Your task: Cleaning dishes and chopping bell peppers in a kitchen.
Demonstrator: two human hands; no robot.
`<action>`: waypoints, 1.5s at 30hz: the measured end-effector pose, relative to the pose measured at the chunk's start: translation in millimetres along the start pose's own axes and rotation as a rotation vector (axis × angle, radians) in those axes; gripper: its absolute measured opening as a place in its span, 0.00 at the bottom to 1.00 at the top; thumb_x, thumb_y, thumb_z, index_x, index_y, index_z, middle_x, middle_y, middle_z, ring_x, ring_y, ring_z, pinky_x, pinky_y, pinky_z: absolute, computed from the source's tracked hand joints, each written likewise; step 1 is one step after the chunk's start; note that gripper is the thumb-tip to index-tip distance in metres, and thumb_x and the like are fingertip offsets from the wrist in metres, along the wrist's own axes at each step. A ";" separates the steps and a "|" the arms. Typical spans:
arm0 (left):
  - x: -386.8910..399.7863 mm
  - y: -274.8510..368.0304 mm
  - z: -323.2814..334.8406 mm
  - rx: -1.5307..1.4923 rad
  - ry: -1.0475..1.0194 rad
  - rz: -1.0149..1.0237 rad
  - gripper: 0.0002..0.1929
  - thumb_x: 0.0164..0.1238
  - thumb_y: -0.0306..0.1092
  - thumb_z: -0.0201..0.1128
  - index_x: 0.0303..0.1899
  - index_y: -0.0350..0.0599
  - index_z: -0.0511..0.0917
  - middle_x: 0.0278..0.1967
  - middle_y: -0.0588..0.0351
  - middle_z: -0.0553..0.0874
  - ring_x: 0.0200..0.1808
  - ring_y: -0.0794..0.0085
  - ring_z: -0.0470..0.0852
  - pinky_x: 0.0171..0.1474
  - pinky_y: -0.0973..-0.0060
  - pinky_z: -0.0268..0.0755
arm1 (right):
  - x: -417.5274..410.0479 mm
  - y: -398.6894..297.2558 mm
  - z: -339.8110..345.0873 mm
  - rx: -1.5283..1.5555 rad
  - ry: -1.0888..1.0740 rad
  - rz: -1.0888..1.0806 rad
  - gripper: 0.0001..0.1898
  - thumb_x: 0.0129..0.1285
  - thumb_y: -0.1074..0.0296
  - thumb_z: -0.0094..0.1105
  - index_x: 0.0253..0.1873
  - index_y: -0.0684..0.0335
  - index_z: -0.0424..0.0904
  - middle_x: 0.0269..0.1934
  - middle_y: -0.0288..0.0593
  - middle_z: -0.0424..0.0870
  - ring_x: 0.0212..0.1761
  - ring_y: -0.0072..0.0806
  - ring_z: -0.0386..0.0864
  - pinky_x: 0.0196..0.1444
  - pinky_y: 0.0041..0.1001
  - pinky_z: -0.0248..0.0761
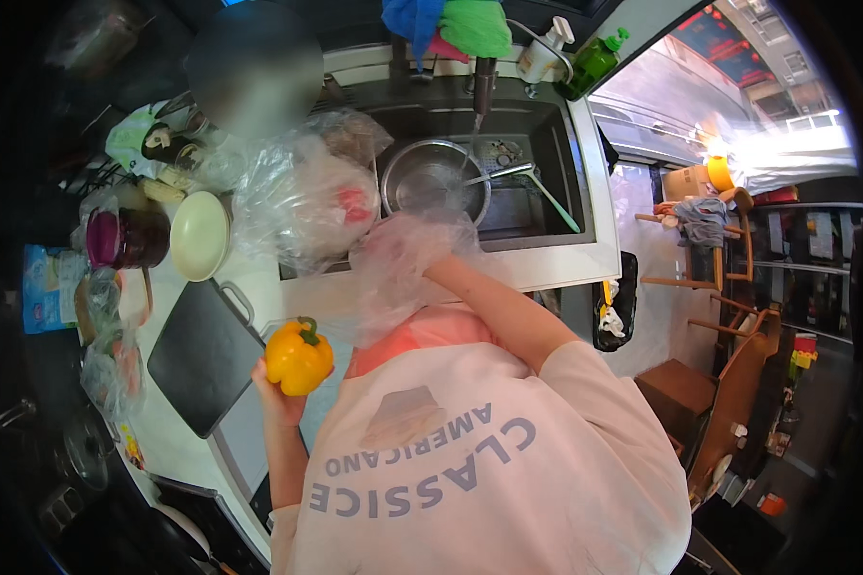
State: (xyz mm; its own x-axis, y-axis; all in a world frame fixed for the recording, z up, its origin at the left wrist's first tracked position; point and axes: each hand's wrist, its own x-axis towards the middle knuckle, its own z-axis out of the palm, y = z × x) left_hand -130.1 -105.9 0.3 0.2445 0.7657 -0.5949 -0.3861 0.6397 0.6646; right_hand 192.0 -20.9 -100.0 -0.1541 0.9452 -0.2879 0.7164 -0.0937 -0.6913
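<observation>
My left hand [284, 394] holds up a yellow bell pepper [298, 359] with a green stem, just right of a dark cutting board [203, 356]. My right hand [410, 241] is at the sink's front edge, wrapped in or behind a crumpled clear plastic bag [381, 287] that it holds; its fingers are blurred by the plastic. Beyond it, a round metal basin [395, 159] stands in the dark sink [539, 215] under a running faucet [484, 86]. A brush with a pale green handle [557, 205] leans over the basin's right rim.
Filled plastic bags [309, 194] crowd the counter left of the sink. Farther left are a pale green oval dish [200, 236], a dark jar with a purple lid [140, 237] and a blue packet [47, 287]. Soap bottles [597, 63] stand behind the sink. An open bin [615, 309] is at right.
</observation>
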 end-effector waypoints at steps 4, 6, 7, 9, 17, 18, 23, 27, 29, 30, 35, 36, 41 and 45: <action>27.6 -18.9 -21.6 -0.007 0.067 0.078 0.43 0.59 0.75 0.46 0.69 0.54 0.66 0.66 0.52 0.72 0.65 0.54 0.73 0.61 0.37 0.65 | -1.9 8.0 3.5 0.068 0.006 -0.013 0.12 0.61 0.64 0.61 0.49 0.58 0.84 0.45 0.45 0.85 0.47 0.42 0.83 0.49 0.37 0.77; 47.4 -31.9 -5.5 -0.128 0.053 0.036 0.43 0.59 0.76 0.45 0.69 0.55 0.66 0.66 0.52 0.72 0.66 0.54 0.71 0.62 0.36 0.63 | -9.0 -5.9 -5.9 0.216 -0.074 -0.125 0.13 0.63 0.64 0.59 0.52 0.58 0.82 0.46 0.44 0.84 0.48 0.40 0.82 0.51 0.36 0.76; 54.1 -36.7 5.3 -0.251 0.029 -0.009 0.44 0.59 0.76 0.44 0.69 0.56 0.66 0.66 0.53 0.72 0.67 0.54 0.69 0.62 0.35 0.61 | -17.0 -21.2 -19.4 0.361 -0.151 -0.227 0.14 0.66 0.64 0.57 0.54 0.59 0.79 0.47 0.42 0.83 0.49 0.38 0.81 0.52 0.34 0.75; 58.9 -38.1 33.3 -0.315 -0.085 0.005 0.44 0.59 0.77 0.44 0.69 0.56 0.66 0.66 0.53 0.72 0.67 0.54 0.69 0.61 0.36 0.62 | -32.6 -45.1 -44.2 0.654 -0.303 -0.414 0.16 0.70 0.64 0.52 0.60 0.60 0.74 0.50 0.40 0.81 0.51 0.34 0.79 0.55 0.31 0.72; 43.4 -34.1 58.0 -0.497 -0.030 0.050 0.43 0.58 0.74 0.46 0.65 0.51 0.70 0.61 0.49 0.76 0.59 0.53 0.76 0.57 0.48 0.69 | -37.7 -54.5 -38.7 0.621 -0.569 -0.519 0.14 0.71 0.67 0.53 0.58 0.60 0.77 0.53 0.41 0.81 0.56 0.28 0.76 0.60 0.30 0.69; 42.2 -41.8 46.8 -0.458 -0.092 0.057 0.42 0.59 0.75 0.44 0.66 0.54 0.69 0.62 0.52 0.76 0.61 0.55 0.74 0.58 0.47 0.68 | -38.6 -63.7 -43.3 0.602 -0.580 -0.496 0.14 0.71 0.67 0.53 0.58 0.61 0.77 0.53 0.41 0.81 0.56 0.28 0.76 0.60 0.30 0.69; 22.2 -57.0 28.6 -0.453 0.001 0.085 0.41 0.60 0.75 0.44 0.67 0.57 0.69 0.62 0.55 0.76 0.61 0.57 0.75 0.58 0.51 0.67 | -55.0 -93.1 -61.2 0.513 -0.663 -0.396 0.16 0.67 0.65 0.57 0.58 0.61 0.78 0.52 0.43 0.82 0.55 0.31 0.77 0.60 0.31 0.69; 8.0 -50.7 21.5 -0.548 0.134 0.172 0.39 0.61 0.73 0.48 0.65 0.54 0.70 0.60 0.53 0.78 0.57 0.58 0.79 0.48 0.59 0.72 | -63.1 -113.6 -69.9 0.455 -0.685 -0.302 0.18 0.64 0.63 0.60 0.57 0.62 0.79 0.52 0.45 0.82 0.55 0.34 0.78 0.60 0.32 0.69; -4.9 -50.5 3.4 -0.621 0.190 0.217 0.38 0.61 0.72 0.49 0.63 0.53 0.71 0.58 0.53 0.79 0.55 0.59 0.80 0.40 0.63 0.74 | -65.2 -128.9 -69.2 0.436 -0.685 -0.246 0.19 0.63 0.63 0.62 0.57 0.62 0.79 0.52 0.45 0.82 0.55 0.35 0.78 0.60 0.32 0.69; -1.9 -50.6 -7.2 -0.651 0.213 0.245 0.38 0.62 0.72 0.49 0.63 0.53 0.71 0.58 0.53 0.79 0.55 0.58 0.80 0.39 0.63 0.73 | -59.0 -144.8 -68.0 0.416 -0.672 -0.217 0.19 0.62 0.62 0.63 0.57 0.62 0.79 0.52 0.46 0.83 0.55 0.35 0.78 0.60 0.32 0.69; 16.9 -21.0 -60.6 -0.799 0.247 0.428 0.35 0.66 0.67 0.49 0.65 0.51 0.70 0.61 0.52 0.78 0.58 0.56 0.79 0.52 0.57 0.77 | -28.1 -139.9 12.5 0.651 -0.894 -0.226 0.20 0.58 0.62 0.67 0.55 0.61 0.80 0.52 0.46 0.82 0.54 0.35 0.78 0.59 0.33 0.69; 24.0 -12.3 -77.6 -0.798 0.234 0.420 0.35 0.66 0.67 0.49 0.65 0.51 0.70 0.61 0.52 0.78 0.58 0.56 0.79 0.52 0.57 0.77 | -27.5 -142.2 34.3 0.649 -0.720 -0.327 0.23 0.56 0.63 0.69 0.56 0.61 0.79 0.53 0.46 0.82 0.54 0.34 0.78 0.59 0.33 0.70; 32.2 59.0 -188.0 -0.859 0.317 0.765 0.31 0.68 0.56 0.55 0.65 0.45 0.70 0.63 0.51 0.77 0.64 0.54 0.76 0.67 0.50 0.69 | -6.0 -195.3 73.6 0.491 -0.565 -0.295 0.31 0.49 0.67 0.75 0.60 0.64 0.75 0.54 0.45 0.80 0.56 0.33 0.78 0.58 0.36 0.71; 25.0 114.3 -321.6 -0.878 0.355 0.974 0.28 0.65 0.49 0.57 0.63 0.43 0.73 0.64 0.48 0.76 0.66 0.56 0.74 0.68 0.49 0.67 | 14.4 -216.1 111.6 0.884 -0.163 -0.008 0.37 0.47 0.72 0.78 0.64 0.65 0.69 0.54 0.45 0.80 0.57 0.33 0.78 0.60 0.35 0.72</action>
State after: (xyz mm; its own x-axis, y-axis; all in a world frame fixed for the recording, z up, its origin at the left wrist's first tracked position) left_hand -454.2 -35.2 -84.0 -0.6394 0.7350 -0.2255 -0.7367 -0.5018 0.4533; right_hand -41.0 -21.9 -28.8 -0.2996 0.8971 -0.3248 -0.0598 -0.3574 -0.9320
